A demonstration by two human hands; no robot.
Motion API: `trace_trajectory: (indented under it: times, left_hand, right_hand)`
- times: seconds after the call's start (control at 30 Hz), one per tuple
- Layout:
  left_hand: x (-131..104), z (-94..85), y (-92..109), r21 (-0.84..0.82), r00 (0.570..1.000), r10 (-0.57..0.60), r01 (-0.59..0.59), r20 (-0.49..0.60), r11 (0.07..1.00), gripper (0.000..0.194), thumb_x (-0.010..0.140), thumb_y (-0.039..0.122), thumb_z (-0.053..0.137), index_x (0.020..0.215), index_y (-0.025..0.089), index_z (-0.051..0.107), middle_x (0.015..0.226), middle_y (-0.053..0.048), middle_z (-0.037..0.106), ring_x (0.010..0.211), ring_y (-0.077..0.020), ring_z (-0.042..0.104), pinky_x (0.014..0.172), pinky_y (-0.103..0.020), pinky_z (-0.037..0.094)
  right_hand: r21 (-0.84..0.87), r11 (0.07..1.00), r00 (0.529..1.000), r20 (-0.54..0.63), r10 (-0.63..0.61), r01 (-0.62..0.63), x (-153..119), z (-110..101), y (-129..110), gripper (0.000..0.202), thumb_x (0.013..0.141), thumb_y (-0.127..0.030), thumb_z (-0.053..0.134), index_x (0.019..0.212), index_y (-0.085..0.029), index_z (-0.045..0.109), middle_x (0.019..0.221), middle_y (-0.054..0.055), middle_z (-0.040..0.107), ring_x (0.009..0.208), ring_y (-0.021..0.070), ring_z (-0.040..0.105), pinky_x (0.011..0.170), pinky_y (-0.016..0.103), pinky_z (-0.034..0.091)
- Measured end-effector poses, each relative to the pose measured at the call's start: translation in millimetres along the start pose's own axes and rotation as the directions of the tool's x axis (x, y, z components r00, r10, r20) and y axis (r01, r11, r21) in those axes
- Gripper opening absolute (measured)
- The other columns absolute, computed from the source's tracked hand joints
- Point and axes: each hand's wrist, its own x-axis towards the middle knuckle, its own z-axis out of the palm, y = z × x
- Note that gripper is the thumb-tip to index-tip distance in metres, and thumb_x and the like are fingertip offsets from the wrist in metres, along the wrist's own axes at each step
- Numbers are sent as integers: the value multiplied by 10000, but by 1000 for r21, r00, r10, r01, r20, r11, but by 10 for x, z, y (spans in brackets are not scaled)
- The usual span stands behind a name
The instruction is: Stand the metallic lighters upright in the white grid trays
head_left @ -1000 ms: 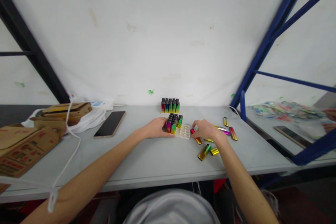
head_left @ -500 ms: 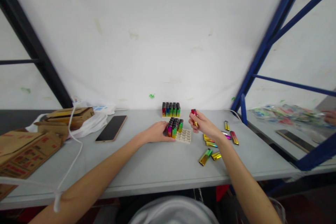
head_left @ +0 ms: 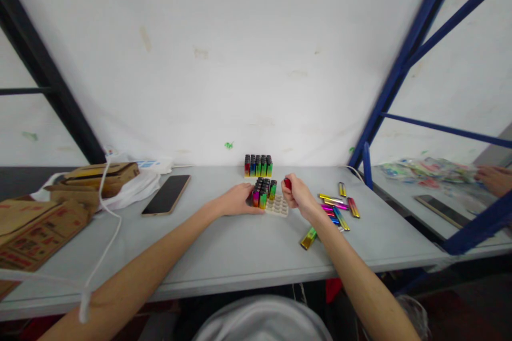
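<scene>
A white tray (head_left: 280,206) with round slots lies on the grey table, its left part filled with upright black-topped lighters (head_left: 263,198). My left hand (head_left: 240,200) rests at the tray's left side, its fingers and thumb around the standing lighters. Just right of the tray, my right hand (head_left: 296,195) is closed on a red lighter (head_left: 287,183), of which one end shows. Behind the tray stands a full block of upright lighters (head_left: 258,165). Several shiny lighters (head_left: 336,216) lie loose to the right, partly under my right forearm.
A black phone (head_left: 166,195), a white cable (head_left: 116,213) and cardboard boxes (head_left: 44,229) are on the left. Blue rack posts (head_left: 380,101) stand at the right. Beyond them are plastic packets (head_left: 432,169), another phone (head_left: 442,210) and another person's hand (head_left: 496,178).
My right hand has moved slightly down and turned, so less of the red lighter shows. My left hand stays at the tray. The other person's hand reaches further into view.
</scene>
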Motion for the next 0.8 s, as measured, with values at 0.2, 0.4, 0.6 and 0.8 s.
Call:
trace_trajectory:
  times: [0.2,0.4,0.6,0.8]
  left_hand:
    - [5,1,-5,-18,1000,11,-11,0,1000,652,773,718,762,1107,163,684,1087,-137,741,1003,-342,705,901,-403,538]
    - [-1,9,-21,1,1000,6,-6,-9,1000,674,762,746,761,1083,158,683,1062,-134,741,971,-328,702,881,-395,538]
    - [3,3,-15,17,1000,9,-9,-2,1000,643,773,732,757,1081,174,674,1034,-111,736,947,-313,702,860,-377,538]
    - [5,-12,10,30,1000,12,-12,12,999,633,787,703,758,1097,158,671,1038,-128,734,967,-328,704,887,-399,549]
  right_hand:
    - [46,999,999,47,1,-3,-2,-16,25,405,993,-341,279,599,-244,284,468,-96,150,436,83,40,409,217,43]
    - [-21,997,997,38,-72,73,135,-66,82,561,985,-712,355,705,-234,447,499,-112,217,406,75,133,393,212,134]
    - [-330,833,889,46,-455,443,86,-194,21,515,949,-717,481,998,-220,606,668,-41,529,594,148,536,601,289,512]
    - [-669,552,805,120,-581,498,-18,-303,-85,430,915,-627,627,804,-212,622,805,40,676,754,189,612,682,301,490]
